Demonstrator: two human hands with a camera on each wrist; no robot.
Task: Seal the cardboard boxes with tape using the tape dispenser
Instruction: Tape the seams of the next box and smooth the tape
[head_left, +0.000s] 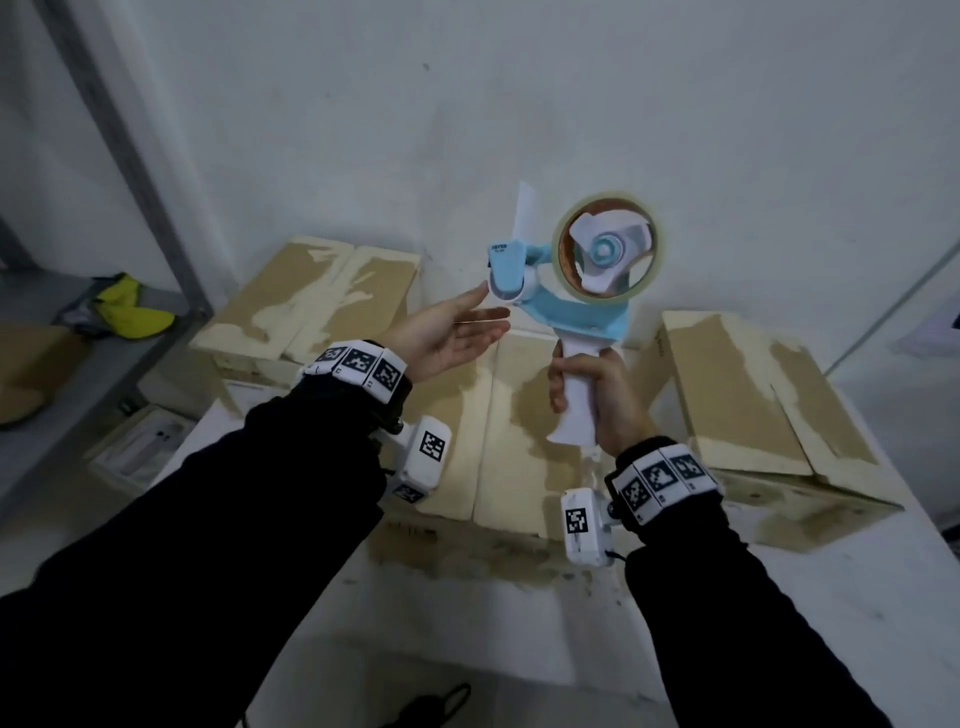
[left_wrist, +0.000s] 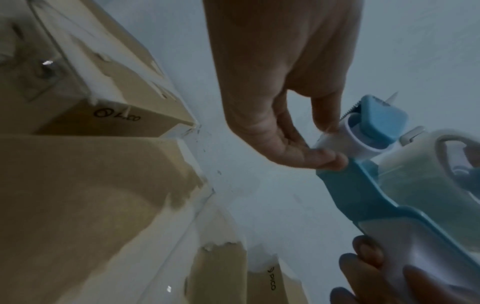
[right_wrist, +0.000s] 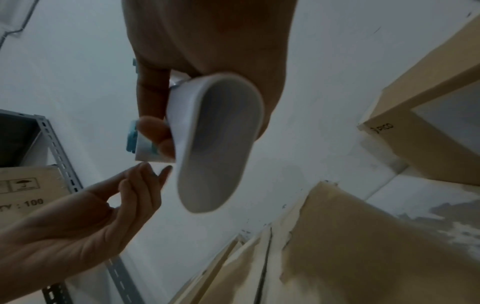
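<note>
My right hand (head_left: 587, 395) grips the white handle of a blue tape dispenser (head_left: 571, 306) and holds it upright in the air above the boxes. Its clear tape roll (head_left: 605, 249) faces me, and a pale strip (head_left: 524, 213) sticks up from the front. My left hand (head_left: 496, 309) is stretched out with straight fingers, its fingertips (left_wrist: 326, 121) touching the white roller (left_wrist: 345, 139) at the dispenser's front. Three closed cardboard boxes lie on the white table: back left (head_left: 311, 296), centre (head_left: 493, 457) and right (head_left: 769, 400). The handle's butt (right_wrist: 218, 139) fills the right wrist view.
A grey metal shelf (head_left: 156, 218) stands at the left with a yellow object (head_left: 130, 306) and a cardboard box (head_left: 31, 364) on it. A white box (head_left: 140, 447) sits low beside the table. The white wall is close behind the boxes. A black cord (head_left: 441, 701) lies near the front.
</note>
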